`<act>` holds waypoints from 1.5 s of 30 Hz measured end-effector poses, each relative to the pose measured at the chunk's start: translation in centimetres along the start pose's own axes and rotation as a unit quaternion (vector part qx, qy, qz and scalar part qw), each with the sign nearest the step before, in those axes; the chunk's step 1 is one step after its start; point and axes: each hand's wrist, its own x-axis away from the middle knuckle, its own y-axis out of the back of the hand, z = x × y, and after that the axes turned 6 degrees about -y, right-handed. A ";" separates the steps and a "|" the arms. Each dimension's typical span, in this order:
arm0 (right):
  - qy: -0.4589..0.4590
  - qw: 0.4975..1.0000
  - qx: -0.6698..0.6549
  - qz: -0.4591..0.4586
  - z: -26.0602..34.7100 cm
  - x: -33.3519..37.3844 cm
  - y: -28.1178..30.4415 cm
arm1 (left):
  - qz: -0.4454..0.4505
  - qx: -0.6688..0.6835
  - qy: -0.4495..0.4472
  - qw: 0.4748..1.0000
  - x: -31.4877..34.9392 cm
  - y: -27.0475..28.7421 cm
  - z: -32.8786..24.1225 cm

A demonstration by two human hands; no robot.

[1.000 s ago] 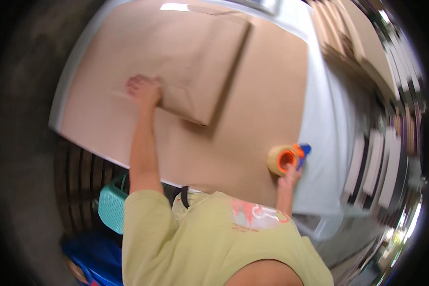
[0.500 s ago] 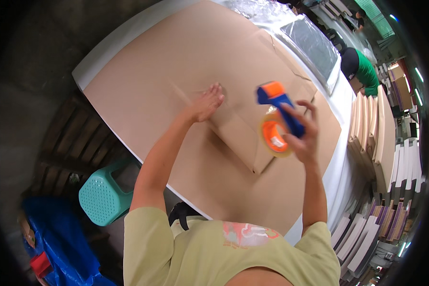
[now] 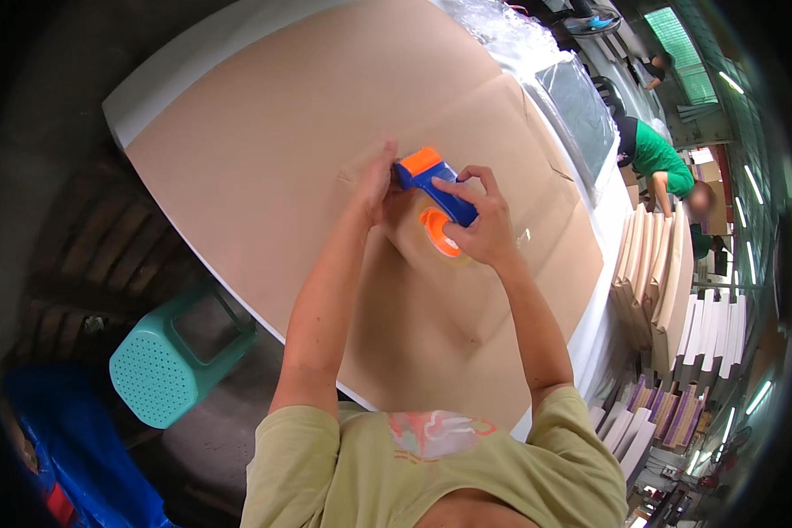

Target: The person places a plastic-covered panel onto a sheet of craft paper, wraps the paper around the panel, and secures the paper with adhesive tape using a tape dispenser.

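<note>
My right hand (image 3: 486, 220) is wrapped round the handle of a blue and orange tape dispenser (image 3: 450, 201). The dispenser carries a roll of clear-looking tape on an orange hub (image 3: 437, 231). Its orange front end points up and left, close against my left hand (image 3: 377, 187). That hand is turned on its side, fingers stretched out and partly hidden, at the folded part of a large brown paper sheet (image 3: 264, 150). A flat, paper-covered packet (image 3: 502, 145) lies beneath both hands, its folded flaps running toward the right.
The sheet covers a white-topped table (image 3: 150, 88). Plastic-wrapped panels (image 3: 576, 110) lie at the far right, beside brown wrapped stacks (image 3: 649, 264). A teal stool (image 3: 163, 370) and blue sheeting (image 3: 84, 449) are at lower left. A person in green (image 3: 660, 163) bends over beyond the stacks.
My right hand has brought the tape dispenser leftward to my left hand. The left hand has turned from lying flat onto its side. The view has shifted slightly.
</note>
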 end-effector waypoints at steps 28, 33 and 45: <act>0.009 0.980 0.122 0.160 -3.0 3.7 3.1 | -0.492 -0.610 -0.284 0.552 0.3 0.6 -1.6; 0.039 0.980 0.100 0.164 -4.1 3.8 3.2 | -0.232 -0.548 -0.600 0.534 2.7 -1.1 -1.5; 0.054 0.971 0.063 0.224 -6.2 5.7 5.6 | -0.189 -0.800 -0.338 0.458 1.3 -0.4 5.6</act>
